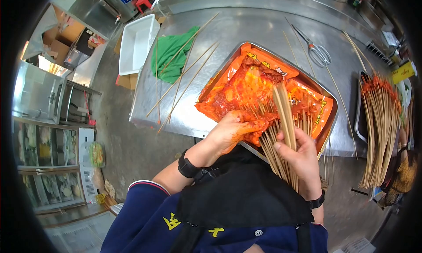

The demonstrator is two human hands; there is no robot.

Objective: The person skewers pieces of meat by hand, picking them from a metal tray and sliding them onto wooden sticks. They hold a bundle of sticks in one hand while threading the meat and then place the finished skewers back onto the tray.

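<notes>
Orange-red sauce coats my left hand (239,129), its fingers curled round the sauced ends of several meat skewers (273,148). Their bare sticks point down toward my apron. Just right of it, my right hand (299,154) grips a bundle of bamboo sticks (285,112), tilted upward over the meat. Both hands are at the near side of a metal tray (330,116). Inside lie opened orange plastic packaging (324,114) and red sauced meat (246,83). The exact meat pieces between my left fingers are hidden by sauce and the fingers.
Loose bamboo sticks (187,77) cross a green cloth (171,55) on the steel table (184,116). Scissors (319,55) lie behind the tray. At right, another tray (361,116) holds many finished-looking skewers (379,125). A white bin (135,44) stands beyond the table's left edge.
</notes>
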